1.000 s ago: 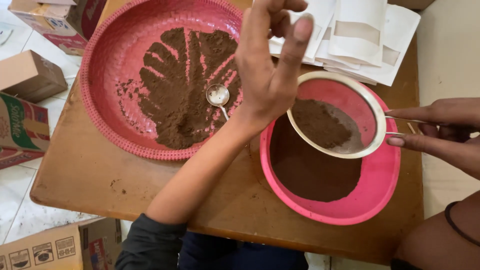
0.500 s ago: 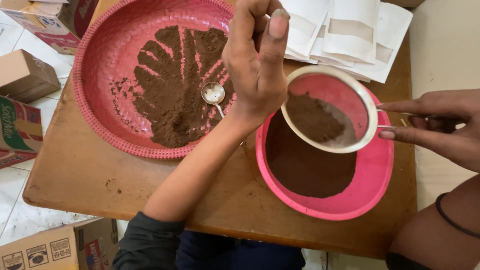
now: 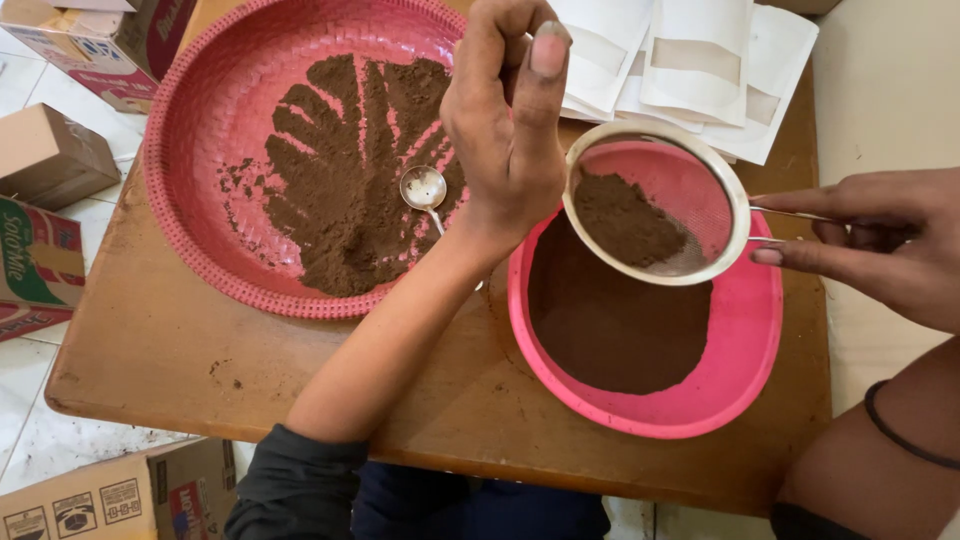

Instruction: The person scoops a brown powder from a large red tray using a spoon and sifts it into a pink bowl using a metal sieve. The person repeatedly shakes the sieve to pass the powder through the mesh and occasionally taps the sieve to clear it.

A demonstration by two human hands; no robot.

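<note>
My right hand [image 3: 880, 245] grips the thin metal handle of a round white-rimmed sieve [image 3: 735, 200]. The sieve holds a heap of brown powder and hangs over a pink bowl [image 3: 740, 370] with sifted brown powder [image 3: 610, 330] in it. My left hand [image 3: 505, 130] stands upright with nothing in it, its palm against the sieve's left rim and its fingers close together. Left of it, a small metal spoon [image 3: 423, 187] lies on a large red woven tray [image 3: 200, 130] spread with brown powder [image 3: 340, 170] marked by finger tracks.
Tray and bowl rest on a low wooden table [image 3: 150, 350]. Several white pouches [image 3: 700, 60] lie at its far edge. Cardboard boxes [image 3: 50, 155] sit on the tiled floor at left, and another box [image 3: 95, 495] is at the bottom left.
My left hand has come against the sieve's rim and its spread fingers have drawn together. My right hand still holds the sieve over the bowl.
</note>
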